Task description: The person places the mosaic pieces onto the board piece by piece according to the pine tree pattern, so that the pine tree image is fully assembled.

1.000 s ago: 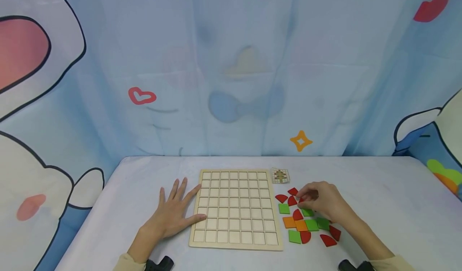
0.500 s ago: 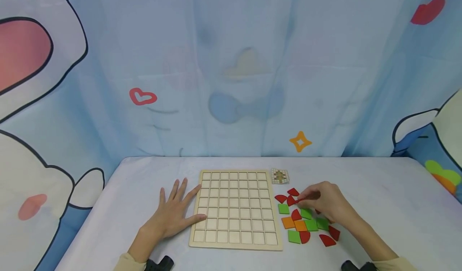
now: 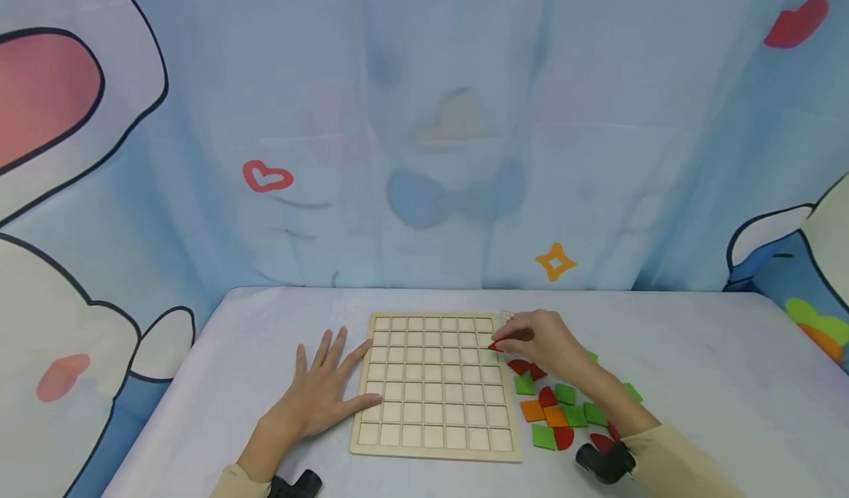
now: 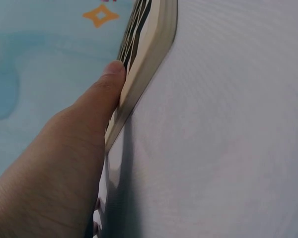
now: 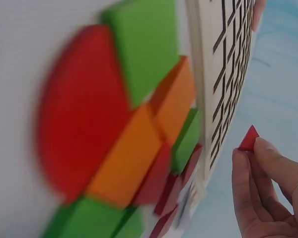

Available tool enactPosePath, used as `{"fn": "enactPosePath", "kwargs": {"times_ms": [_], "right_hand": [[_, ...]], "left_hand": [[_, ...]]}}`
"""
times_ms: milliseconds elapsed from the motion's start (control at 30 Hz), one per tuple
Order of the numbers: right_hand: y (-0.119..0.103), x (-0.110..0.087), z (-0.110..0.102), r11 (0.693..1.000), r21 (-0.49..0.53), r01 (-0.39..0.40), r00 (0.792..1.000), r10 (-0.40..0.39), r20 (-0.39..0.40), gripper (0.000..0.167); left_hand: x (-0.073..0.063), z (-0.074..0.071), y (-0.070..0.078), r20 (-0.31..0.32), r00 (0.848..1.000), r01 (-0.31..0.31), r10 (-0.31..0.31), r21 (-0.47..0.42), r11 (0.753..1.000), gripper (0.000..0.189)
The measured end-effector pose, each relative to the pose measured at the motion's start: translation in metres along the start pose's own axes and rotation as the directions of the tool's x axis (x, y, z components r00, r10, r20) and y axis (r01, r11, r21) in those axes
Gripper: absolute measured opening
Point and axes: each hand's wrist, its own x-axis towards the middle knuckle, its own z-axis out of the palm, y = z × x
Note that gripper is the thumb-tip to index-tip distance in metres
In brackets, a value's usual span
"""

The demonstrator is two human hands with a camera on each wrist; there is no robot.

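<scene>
A red quarter-circle tile (image 3: 494, 347) is pinched between the thumb and fingers of my right hand (image 3: 540, 343), over the right edge of a wooden grid board (image 3: 434, 453). Only a pointed red corner of that tile (image 5: 249, 139) shows past the fingertips in the right wrist view. My left hand (image 3: 315, 395) lies with fingers spread at the board's left side. Its thumb (image 4: 113, 69) rests on the board's edge. The grid cells in sight hold no tiles.
Loose tiles lie right of the board: green squares (image 3: 544, 437), orange squares (image 3: 533, 410) and red quarter-circles (image 3: 564, 437). Some are under the right forearm. A small pattern card (image 3: 507, 314) near the board's top right corner is mostly hidden by the right hand.
My right hand has moved left and away from me, carrying the red tile from the pile to the board's right edge. The left hand stays in place.
</scene>
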Motion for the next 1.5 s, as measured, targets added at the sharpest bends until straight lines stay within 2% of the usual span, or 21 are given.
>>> {"fn": "enactPosePath", "kwargs": {"times_ms": [133,233,433,567,833,1067,1300,1500], "right_hand": [[-0.005,0.023,0.011,0.997,0.012,0.074,0.997,-0.074,0.031,0.009],[-0.009,0.04,0.02,0.995,0.032,0.098,0.993,-0.1,0.056,0.01],[-0.016,0.068,0.038,0.996,0.035,0.077,0.992,-0.08,0.101,0.011],[-0.017,0.08,0.045,0.997,0.034,0.07,0.99,-0.074,0.123,0.011],[-0.012,0.089,0.052,0.998,-0.017,0.053,0.991,-0.05,0.126,0.01],[-0.016,0.092,0.053,0.999,-0.024,0.034,0.988,-0.03,0.154,0.009],[-0.021,0.097,0.055,0.997,-0.078,0.023,0.985,-0.009,0.17,0.012],[-0.023,0.101,0.058,0.989,-0.135,0.063,0.983,-0.038,0.181,0.013]], "left_hand": [[0.001,0.004,-0.001,-0.016,1.0,-0.009,0.009,-0.004,1.0,0.09],[0.001,0.005,-0.002,-0.017,1.0,-0.009,0.009,-0.009,1.0,0.089],[0.001,0.004,0.001,-0.01,1.0,-0.005,0.005,-0.002,1.0,0.089],[0.001,0.004,0.003,0.001,1.0,0.0,0.0,0.005,1.0,0.09],[0.002,0.005,0.003,0.003,1.0,-0.006,0.006,0.009,1.0,0.09],[0.001,0.004,0.002,-0.02,1.0,-0.023,0.023,0.015,1.0,0.09],[0.002,-0.003,0.003,0.054,0.998,0.028,-0.03,0.044,0.999,0.089],[0.002,-0.004,0.001,0.061,0.998,0.032,-0.035,0.045,0.998,0.089]]}}
